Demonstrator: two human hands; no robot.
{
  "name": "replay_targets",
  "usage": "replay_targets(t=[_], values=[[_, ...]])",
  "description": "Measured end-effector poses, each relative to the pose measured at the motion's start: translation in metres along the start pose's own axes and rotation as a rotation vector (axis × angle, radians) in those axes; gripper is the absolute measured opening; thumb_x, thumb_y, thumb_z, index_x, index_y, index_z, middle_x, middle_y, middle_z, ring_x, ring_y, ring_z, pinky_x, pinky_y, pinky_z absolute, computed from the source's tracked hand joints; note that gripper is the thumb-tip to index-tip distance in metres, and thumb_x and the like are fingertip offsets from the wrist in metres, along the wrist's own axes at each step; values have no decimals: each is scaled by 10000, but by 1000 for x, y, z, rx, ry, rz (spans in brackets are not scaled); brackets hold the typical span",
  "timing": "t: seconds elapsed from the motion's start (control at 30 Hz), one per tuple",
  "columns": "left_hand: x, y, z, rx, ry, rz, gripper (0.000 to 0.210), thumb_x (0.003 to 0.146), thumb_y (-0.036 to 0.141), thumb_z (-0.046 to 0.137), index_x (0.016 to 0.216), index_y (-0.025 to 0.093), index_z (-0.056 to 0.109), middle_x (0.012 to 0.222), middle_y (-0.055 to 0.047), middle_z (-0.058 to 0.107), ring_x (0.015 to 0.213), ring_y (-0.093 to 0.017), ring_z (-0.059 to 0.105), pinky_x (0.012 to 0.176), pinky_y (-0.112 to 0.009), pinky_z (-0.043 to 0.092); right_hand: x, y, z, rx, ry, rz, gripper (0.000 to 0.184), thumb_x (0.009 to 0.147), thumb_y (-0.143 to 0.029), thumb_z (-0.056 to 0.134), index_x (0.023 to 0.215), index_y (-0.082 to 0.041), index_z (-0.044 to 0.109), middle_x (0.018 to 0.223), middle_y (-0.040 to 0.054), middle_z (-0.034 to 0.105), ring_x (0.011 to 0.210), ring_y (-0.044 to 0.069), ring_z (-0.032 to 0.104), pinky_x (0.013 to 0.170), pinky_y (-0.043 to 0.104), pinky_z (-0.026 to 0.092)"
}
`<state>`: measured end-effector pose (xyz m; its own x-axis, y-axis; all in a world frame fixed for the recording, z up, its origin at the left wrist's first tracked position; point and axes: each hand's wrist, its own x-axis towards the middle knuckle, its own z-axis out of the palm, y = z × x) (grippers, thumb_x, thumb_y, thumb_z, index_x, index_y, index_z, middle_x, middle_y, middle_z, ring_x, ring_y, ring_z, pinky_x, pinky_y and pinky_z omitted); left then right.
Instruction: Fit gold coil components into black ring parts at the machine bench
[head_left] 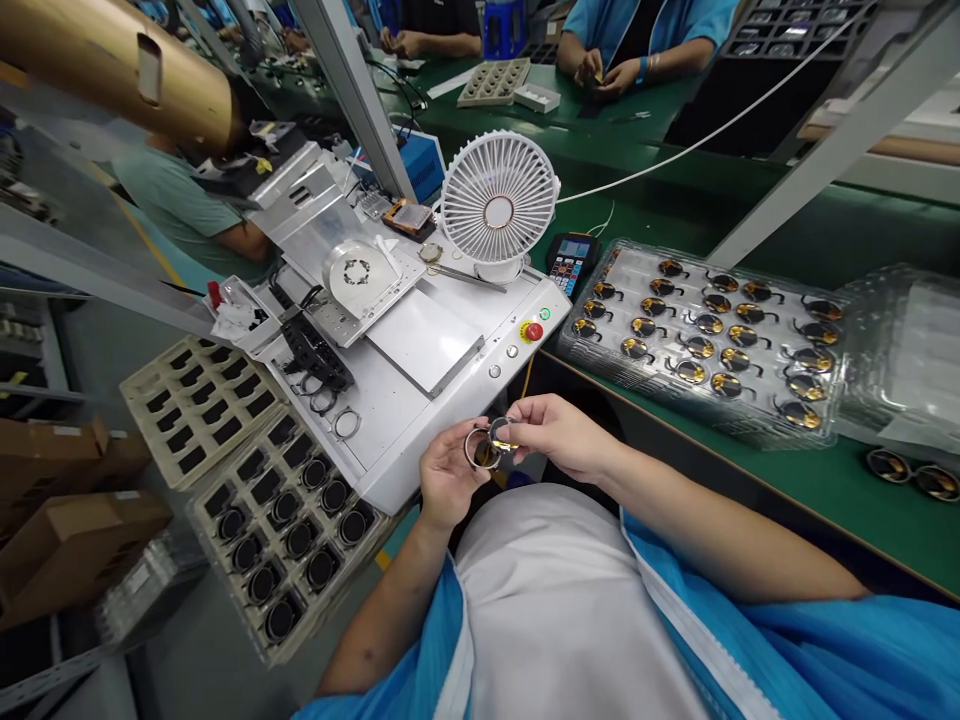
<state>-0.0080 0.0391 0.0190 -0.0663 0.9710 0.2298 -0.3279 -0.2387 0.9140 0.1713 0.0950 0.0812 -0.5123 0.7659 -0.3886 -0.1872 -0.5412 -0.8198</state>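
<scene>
My left hand [448, 480] is closed on a round metal ring [468, 452], like a watch case, held in front of my body. In my right hand [561, 432], thumb and fingers pinch a small round disc-shaped part [505, 432] with dark and golden areas. The disc is right beside the ring, partly covered by my fingers; whether the two touch I cannot tell. To the right, a clear plastic tray [600, 345] carries rows of round black-and-gold parts with curved dark tails. At the left, a beige tray [259, 630] has round black parts in its pockets.
Ahead stands a white machine [405, 450] with a red stop button [532, 331], metal fixture [360, 268] and white fan [499, 205]. Loose rings [346, 424] lie on its left side. A keypad device [571, 262] sits behind. Co-workers [645, 40] sit across the green bench.
</scene>
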Motion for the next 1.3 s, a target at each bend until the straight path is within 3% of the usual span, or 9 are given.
replay_targets(t=[0.2, 0.4, 0.7, 0.9, 1.03, 1.2, 1.3], values=[[-7, -9, -2, -15, 57, 2, 574, 629, 327, 972, 1167, 313, 771, 1161, -87, 798, 1025, -254, 784, 864, -334, 657, -3, 5, 27, 62, 70, -43, 447, 543, -242, 893, 730, -190, 490, 627, -50, 619, 540, 81, 565, 521, 194, 478], [-7, -10, -5, 20, 115, 36, 599, 529, 337, 1009, 1090, 309, 802, 1105, -74, 812, 944, -238, 801, 844, -320, 661, -3, 5, 34, -64, 91, -135, 323, 589, -175, 736, 749, -208, 457, 556, -106, 513, 488, 57, 458, 455, 171, 343], [-10, -14, -9, 104, 181, -14, 613, 484, 448, 1007, 1051, 320, 812, 1065, -64, 821, 931, -243, 802, 830, -340, 664, 0, 7, 36, -1, 71, -104, 379, 588, -155, 751, 794, -212, 438, 659, -74, 624, 504, 77, 559, 440, 167, 388], [-12, -16, -7, 134, 228, -2, 585, 517, 478, 990, 1055, 337, 810, 1073, -53, 819, 931, -254, 804, 831, -369, 674, 7, 10, 25, -9, 31, 40, 541, 561, -300, 937, 823, -209, 473, 595, -54, 636, 505, 126, 621, 436, 203, 510], [-13, -13, -7, 156, 134, 58, 525, 599, 351, 981, 1091, 355, 798, 1089, -39, 814, 983, -272, 794, 897, -414, 667, 6, 12, 12, -119, -53, 132, 554, 537, -467, 973, 694, -173, 531, 541, -3, 633, 480, 114, 590, 384, 181, 491], [-18, -7, -5, 209, 66, 110, 554, 630, 227, 966, 1141, 340, 784, 1123, -51, 802, 1019, -293, 783, 916, -424, 665, 3, 24, 16, 45, -62, 110, 630, 537, -543, 964, 632, -184, 456, 542, -8, 632, 450, 105, 576, 364, 182, 491], [-19, -7, -3, 204, 133, 97, 540, 660, 242, 952, 1165, 320, 778, 1151, -64, 796, 1057, -301, 772, 929, -422, 657, 6, 27, 24, 73, -43, 82, 632, 545, -547, 963, 639, -189, 450, 510, -30, 597, 415, 95, 541, 347, 189, 486]])
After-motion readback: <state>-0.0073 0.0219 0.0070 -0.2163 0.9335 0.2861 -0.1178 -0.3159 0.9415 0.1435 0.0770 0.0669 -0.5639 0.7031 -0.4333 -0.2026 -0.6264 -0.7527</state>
